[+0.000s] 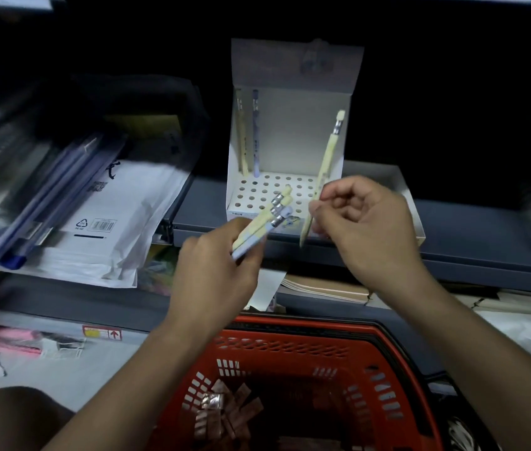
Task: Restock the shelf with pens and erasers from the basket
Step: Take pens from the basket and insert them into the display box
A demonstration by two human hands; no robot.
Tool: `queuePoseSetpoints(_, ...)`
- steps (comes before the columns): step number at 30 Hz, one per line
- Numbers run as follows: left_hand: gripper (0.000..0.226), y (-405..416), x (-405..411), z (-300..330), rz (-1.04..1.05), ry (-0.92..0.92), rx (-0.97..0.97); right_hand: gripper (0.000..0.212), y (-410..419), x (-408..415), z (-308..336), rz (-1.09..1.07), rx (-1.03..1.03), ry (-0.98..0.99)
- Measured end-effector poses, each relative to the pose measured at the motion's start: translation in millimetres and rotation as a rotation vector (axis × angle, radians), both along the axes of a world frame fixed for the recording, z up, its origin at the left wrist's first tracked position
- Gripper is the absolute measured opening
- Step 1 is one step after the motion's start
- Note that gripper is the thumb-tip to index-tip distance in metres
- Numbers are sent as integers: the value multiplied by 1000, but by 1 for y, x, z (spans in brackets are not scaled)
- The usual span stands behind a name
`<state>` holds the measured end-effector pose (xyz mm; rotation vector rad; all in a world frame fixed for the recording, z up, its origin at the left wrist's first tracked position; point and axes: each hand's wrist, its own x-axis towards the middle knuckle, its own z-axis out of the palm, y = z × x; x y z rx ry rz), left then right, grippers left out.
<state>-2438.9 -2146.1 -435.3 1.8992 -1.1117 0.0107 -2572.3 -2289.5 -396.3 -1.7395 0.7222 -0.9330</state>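
1. Two pencils [248,138] stand upright in the back-left holes of the white display box [293,135], our landmark on the grey shelf [453,242].
2. Our left hand [215,271], in front of the box's left corner, closes its grip on a bundle of eraser-tipped pencils [262,222], their tips pointing towards the box.
3. Our right hand [365,229], in front of the box's right side, pinches a single yellow pencil [322,170], eraser end up, tilted over the perforated base.
4. Below the box sits the red basket [306,353], with wrapped erasers [225,415] lying inside.
5. Left of the box lie plastic document bags [101,222].
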Motion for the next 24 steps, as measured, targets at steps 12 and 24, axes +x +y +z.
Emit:
queuePoseSetpoints(12,57,4,18,7,83,-327,257,6,-27,66,14,-71,-125,23)
queuePoseSetpoints(24,55,2,20,11,99,-322,307,18,-31,97,9,-214,-159,121)
